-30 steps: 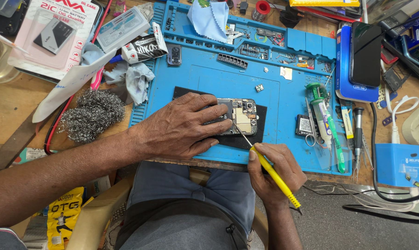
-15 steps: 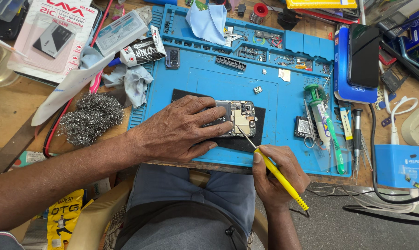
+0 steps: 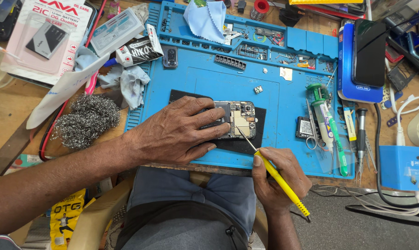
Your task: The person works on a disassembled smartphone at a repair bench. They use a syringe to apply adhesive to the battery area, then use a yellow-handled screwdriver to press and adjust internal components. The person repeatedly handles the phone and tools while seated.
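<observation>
- Location: the opened phone lies flat, back cover off and circuit board exposed, on a black pad near the front edge of the blue work mat
- Left hand: palm down over the left part of the phone, fingers spread and pressed on the body, pinning it to the pad
- Right hand: fingers closed in a pen-style pinch around the yellow screwdriver; the thin metal tip meets the board at the phone's lower right area
- Handling, judged: the phone looks light, thin and rigid, yet fragile with the board bare; connectors and small parts are likely to suffer under pressure or a slipping tip
- Where to hold, judged: grip by the outer frame edges or press on the flat battery side, as the left hand does; keep fingers off the board
- The pad probably limits sliding; the hard mat alone would be more slippery
- Nearby: a green-capped syringe and tweezers to the right, steel wool to the left, a blue cloth at the far edge
</observation>
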Available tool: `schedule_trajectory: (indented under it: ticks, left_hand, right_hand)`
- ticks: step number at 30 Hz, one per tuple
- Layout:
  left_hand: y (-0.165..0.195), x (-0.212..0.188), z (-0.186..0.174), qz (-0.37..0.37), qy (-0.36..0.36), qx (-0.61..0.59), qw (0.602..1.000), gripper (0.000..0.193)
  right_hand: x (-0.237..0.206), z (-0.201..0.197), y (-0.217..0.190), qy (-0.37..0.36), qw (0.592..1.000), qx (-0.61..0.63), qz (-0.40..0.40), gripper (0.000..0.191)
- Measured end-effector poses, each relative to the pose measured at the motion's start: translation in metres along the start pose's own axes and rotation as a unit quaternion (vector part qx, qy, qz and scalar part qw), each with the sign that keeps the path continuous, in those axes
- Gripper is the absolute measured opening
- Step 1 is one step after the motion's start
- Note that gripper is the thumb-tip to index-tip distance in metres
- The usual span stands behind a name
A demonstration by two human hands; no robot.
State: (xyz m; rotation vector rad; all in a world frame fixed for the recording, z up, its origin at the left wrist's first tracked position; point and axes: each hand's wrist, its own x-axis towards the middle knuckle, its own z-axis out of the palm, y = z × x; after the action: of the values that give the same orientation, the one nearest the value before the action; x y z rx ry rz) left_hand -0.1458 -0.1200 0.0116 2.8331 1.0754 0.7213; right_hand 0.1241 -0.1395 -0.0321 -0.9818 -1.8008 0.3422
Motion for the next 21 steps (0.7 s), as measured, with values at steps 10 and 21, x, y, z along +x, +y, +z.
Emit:
schedule_trajectory:
  ticks: [10,21]
  left_hand:
    - [0.0004,-0.0003,0.0010,-0.002,-0.001,-0.005,1.000,0.047]
    - [0.0001,0.0006,0.0030,-0.001,-0.014,0.012,1.000,0.048]
  right_hand:
    - [0.0022,0.0015,-0.0017,-0.016,1.000,-0.008,-0.013,0.014]
    - [0.0030,0.0018,-0.0018,-0.025,1.000,-0.015,-0.011,0.015]
